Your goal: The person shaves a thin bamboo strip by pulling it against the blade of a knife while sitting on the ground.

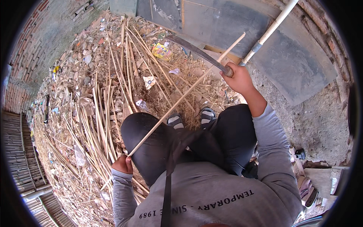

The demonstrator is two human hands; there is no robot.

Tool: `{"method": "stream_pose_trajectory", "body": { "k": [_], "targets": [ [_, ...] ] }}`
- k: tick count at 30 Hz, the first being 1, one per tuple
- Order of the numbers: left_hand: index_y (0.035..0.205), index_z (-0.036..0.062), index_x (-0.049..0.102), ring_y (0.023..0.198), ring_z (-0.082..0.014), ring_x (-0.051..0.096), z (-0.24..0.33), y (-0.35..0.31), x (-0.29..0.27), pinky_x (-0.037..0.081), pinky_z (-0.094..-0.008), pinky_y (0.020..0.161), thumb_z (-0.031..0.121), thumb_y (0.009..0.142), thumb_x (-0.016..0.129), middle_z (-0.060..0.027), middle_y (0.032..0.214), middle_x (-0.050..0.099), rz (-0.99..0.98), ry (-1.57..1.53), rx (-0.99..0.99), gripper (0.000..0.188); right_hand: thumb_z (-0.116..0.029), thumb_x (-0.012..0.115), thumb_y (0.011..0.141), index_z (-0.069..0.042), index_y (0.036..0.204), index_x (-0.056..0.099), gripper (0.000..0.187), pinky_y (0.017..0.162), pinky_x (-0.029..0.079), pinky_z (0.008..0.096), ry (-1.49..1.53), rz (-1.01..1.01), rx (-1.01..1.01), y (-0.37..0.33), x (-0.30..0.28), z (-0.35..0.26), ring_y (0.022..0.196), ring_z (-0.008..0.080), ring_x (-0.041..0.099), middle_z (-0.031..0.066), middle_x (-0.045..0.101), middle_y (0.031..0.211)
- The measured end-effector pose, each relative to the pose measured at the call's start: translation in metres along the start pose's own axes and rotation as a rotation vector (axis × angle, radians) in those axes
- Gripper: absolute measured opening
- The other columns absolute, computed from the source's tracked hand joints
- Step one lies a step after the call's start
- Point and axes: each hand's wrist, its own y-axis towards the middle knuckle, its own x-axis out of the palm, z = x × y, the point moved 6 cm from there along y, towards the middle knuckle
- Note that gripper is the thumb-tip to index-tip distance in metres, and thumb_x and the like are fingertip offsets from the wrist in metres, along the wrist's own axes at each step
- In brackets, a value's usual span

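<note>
Right hand [237, 77] clenched on curved blade [196, 51] at upper centre; left hand [121, 164] gripping long cane [185, 94] at lower left (slanting across knees). Many split strips [102, 121] piled at left, likely well underway.

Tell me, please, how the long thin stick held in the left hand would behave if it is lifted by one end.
The stick is long, slim and pale like split bamboo, so it is probably light and would likely flex or sag a little. It lies straight between the left hand and its far tip, so it seems fairly stiff, not floppy.
</note>
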Motion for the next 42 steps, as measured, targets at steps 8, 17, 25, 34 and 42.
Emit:
{"method": "stream_pose_trajectory", "body": {
  "k": [8, 17, 25, 34, 42],
  "targets": [
    [0.079, 0.0043, 0.054, 0.059, -0.0445, 0.054, -0.005, -0.002, 0.011, 0.041, -0.0502, 0.054, 0.036, 0.1, 0.041, -0.021, 0.064, 0.053, -0.004, -0.079, -0.001, 0.04, -0.024, 0.076, 0.081, -0.003, 0.093, 0.066, 0.026, 0.071, 0.051, 0.0318, 0.155, -0.194, 0.199, -0.026, -0.044, 0.022, 0.077, 0.0159, 0.067, 0.0124, 0.068, 0.078],
    [0.079, 0.0021, 0.054, 0.051, -0.0378, 0.051, 0.0, -0.003, 0.019, 0.038, -0.0442, 0.05, 0.043, 0.101, 0.037, -0.017, 0.057, 0.049, 0.038, -0.196, -0.035, 0.05, -0.013, 0.074, 0.08, -0.004, 0.079, 0.06, 0.017, 0.078, 0.045, 0.0266, 0.643, -0.424, 0.495, -0.132, -0.066, 0.062, 0.086, 0.0096, 0.058, 0.0096, 0.07, 0.11],
    [0.076, 0.0032, 0.052, 0.046, -0.0338, 0.049, 0.001, -0.004, 0.014, 0.037, -0.042, 0.047, 0.044, 0.101, 0.038, -0.0151, 0.053, 0.046, 0.065, -0.211, -0.034, 0.05, -0.012, 0.073, 0.082, -0.002, 0.078, 0.058, 0.019, 0.069, 0.039, 0.0246, 0.603, -0.361, 0.443, -0.144, -0.071, 0.046, 0.078, 0.0062, 0.051, 0.0023, 0.063, 0.085],
    [0.076, 0.003, 0.053, 0.047, -0.0332, 0.05, -0.001, -0.006, 0.016, 0.037, -0.0414, 0.047, 0.041, 0.101, 0.041, -0.0145, 0.053, 0.047, 0.059, -0.237, -0.072, 0.048, -0.011, 0.071, 0.083, 0.004, 0.101, 0.065, 0.024, 0.064, 0.038, 0.0244, 0.364, -0.321, 0.445, -0.146, -0.083, 0.024, 0.07, 0.0065, 0.042, -0.0052, 0.05, 0.074],
    [0.078, 0.0019, 0.055, 0.053, -0.0377, 0.053, -0.002, -0.006, 0.017, 0.04, -0.0437, 0.052, 0.038, 0.101, 0.041, -0.0174, 0.057, 0.05, 0.027, -0.208, -0.103, 0.045, -0.012, 0.073, 0.08, 0.002, 0.104, 0.065, 0.028, 0.062, 0.04, 0.0274, 0.209, -0.332, 0.364, -0.15, -0.094, 0.006, 0.065, 0.0079, 0.045, 0.0007, 0.053, 0.068]
  ]
}}
